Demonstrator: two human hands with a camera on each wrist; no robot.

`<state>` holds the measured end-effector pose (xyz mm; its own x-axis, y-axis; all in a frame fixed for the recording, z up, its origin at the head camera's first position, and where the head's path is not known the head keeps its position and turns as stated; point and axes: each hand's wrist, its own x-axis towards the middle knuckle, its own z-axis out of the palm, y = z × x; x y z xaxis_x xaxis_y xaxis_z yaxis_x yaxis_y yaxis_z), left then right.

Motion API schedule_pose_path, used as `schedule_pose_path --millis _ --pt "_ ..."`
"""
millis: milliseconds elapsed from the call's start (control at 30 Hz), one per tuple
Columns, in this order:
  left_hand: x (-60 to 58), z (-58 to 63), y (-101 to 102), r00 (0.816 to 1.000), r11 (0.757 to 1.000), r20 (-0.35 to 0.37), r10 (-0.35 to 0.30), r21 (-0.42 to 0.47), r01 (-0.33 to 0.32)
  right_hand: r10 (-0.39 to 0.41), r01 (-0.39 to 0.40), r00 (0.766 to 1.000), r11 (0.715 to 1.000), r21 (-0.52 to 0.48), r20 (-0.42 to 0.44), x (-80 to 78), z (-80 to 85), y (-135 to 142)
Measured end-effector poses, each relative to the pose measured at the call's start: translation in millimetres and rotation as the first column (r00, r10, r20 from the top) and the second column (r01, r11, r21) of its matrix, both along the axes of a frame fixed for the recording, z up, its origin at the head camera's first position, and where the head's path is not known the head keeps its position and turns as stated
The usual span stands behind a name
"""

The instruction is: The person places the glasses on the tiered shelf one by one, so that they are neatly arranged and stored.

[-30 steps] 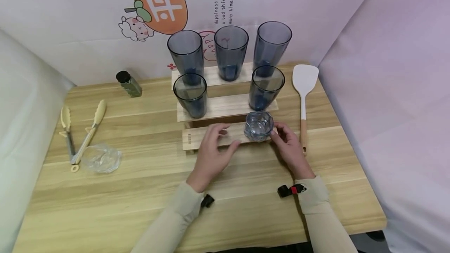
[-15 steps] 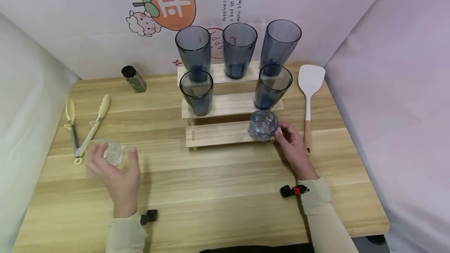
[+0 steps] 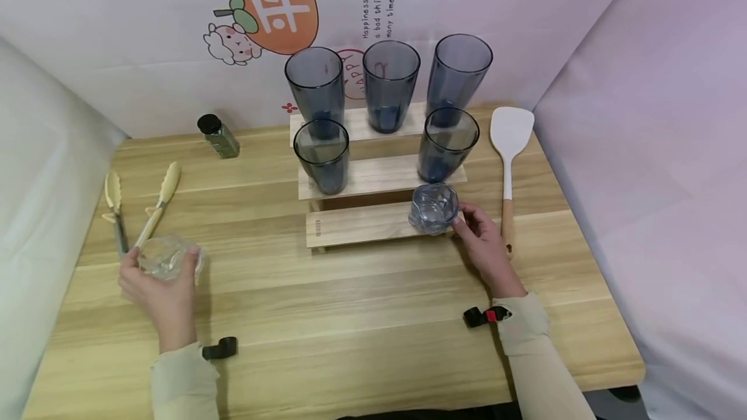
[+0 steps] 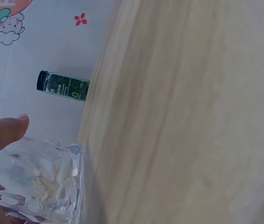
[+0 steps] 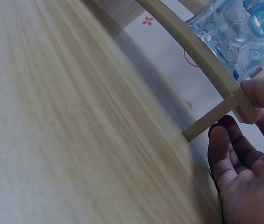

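A short clear drinking glass with wavy sides (image 3: 166, 258) stands at the left, and my left hand (image 3: 160, 300) grips it between thumb and fingers. In the left wrist view the thumb (image 4: 12, 129) lies along the side of that glass. A second short glass, bluish and wavy (image 3: 434, 208), stands at the right end of the lowest step of a three-step wooden rack (image 3: 362, 224). My right hand (image 3: 484, 248) holds the rack's end there. In the right wrist view its thumb is right at the bluish glass's base, with curled fingers (image 5: 220, 149) below the step.
Several taller blue-grey glasses (image 3: 391, 83) stand on the rack's upper two steps. Tongs (image 3: 154, 212) lie just behind the left hand, and a black-capped spice jar (image 3: 220, 138) is farther back. A white spatula (image 3: 510, 141) lies right of the rack.
My left hand has left the front of the rack, moved left across the table, and closed round the clear glass. The right hand has stayed at the rack's end.
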<state>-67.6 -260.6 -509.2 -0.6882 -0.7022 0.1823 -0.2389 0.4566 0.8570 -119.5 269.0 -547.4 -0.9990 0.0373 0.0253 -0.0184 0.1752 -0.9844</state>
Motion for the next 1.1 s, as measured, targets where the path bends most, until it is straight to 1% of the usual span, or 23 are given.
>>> schedule_pose_path --millis 100,167,267,367,433,500,567,667,733,833,967,1100 --pt "-1.5 0.2 -2 1.0 0.997 0.005 -0.013 0.08 0.012 -0.003 0.003 1.0 1.0 0.007 0.002 -0.7 -0.9 0" --pt "-2.2 2.4 -2 1.0 0.988 0.002 -0.029 0.151 0.029 -0.005 0.005 1.0 1.0 0.008 0.0 -0.7 -1.0 0" --pt "-1.9 5.4 0 0.998 0.971 0.005 -0.065 0.232 0.063 -0.007 0.007 1.0 1.0 0.01 -0.004 -0.6 -0.9 1" --pt "-1.0 5.5 2 0.996 0.961 0.001 -0.087 0.263 0.083 -0.008 0.008 1.0 1.0 0.006 -0.006 -0.1 -1.1 0" --pt "-1.5 4.9 3 0.997 0.957 -0.015 -0.073 0.279 0.074 -0.005 0.005 1.0 1.0 -0.002 -0.007 0.2 -1.2 0" --pt "-2.0 4.2 5 0.999 0.948 -0.029 -0.043 0.316 0.05 -0.004 0.004 1.0 1.0 -0.008 -0.006 0.2 -1.7 0" --pt "-2.6 3.6 5 0.999 0.929 -0.042 -0.018 0.37 0.032 -0.004 0.004 1.0 1.0 -0.007 -0.005 0.0 -2.2 0" --pt "-2.6 1.8 7 0.999 0.904 -0.033 -0.004 0.427 0.018 -0.007 0.007 1.0 1.0 -0.003 -0.002 -0.1 -2.5 1" --pt "-3.1 0.1 7 1.0 0.895 -0.031 -0.005 0.446 0.019 -0.008 0.008 1.0 1.0 -0.001 0.001 0.0 -2.2 1" --pt "-5.3 -2.1 8 0.999 0.895 -0.036 -0.003 0.446 0.019 -0.009 0.009 1.0 1.0 -0.002 0.004 0.0 -1.6 0" --pt "-8.8 -3.4 10 0.999 0.89 -0.048 0.016 0.455 0.007 -0.012 0.012 1.0 1.0 0.011 0.015 0.2 -0.3 0" --pt "-11.6 -3.8 10 0.999 0.892 -0.049 0.019 0.451 0.006 -0.015 0.014 1.0 1.0 0.02 0.026 0.3 1.1 -2"
